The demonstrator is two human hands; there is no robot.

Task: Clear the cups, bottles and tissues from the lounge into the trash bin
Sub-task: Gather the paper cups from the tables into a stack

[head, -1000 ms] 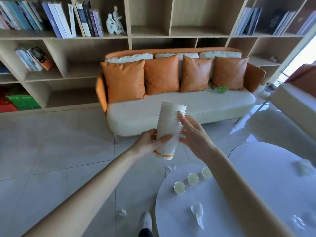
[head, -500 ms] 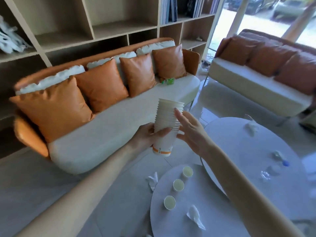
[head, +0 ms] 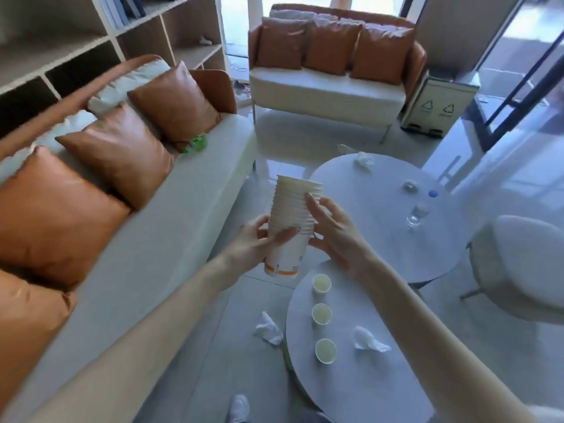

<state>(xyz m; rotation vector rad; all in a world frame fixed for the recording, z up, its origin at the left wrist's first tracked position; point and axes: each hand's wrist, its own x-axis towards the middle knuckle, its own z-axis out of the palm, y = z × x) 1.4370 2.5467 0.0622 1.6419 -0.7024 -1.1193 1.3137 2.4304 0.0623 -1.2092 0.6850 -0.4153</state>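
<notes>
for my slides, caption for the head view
Both hands hold a stack of paper cups above the low round table.

The person's left hand (head: 254, 244) gripped a stack of paper cups (head: 291, 228) low on its side, while the right hand (head: 337, 236) lay open against the stacked rims. Below, three small cups (head: 322, 314) stood in a row along the near table's (head: 351, 386) left edge, a crumpled tissue (head: 367, 338) beside them. Another tissue (head: 268, 328) lay on the floor, and a bin (head: 438, 106) stood beside the far sofa (head: 329, 87).
</notes>
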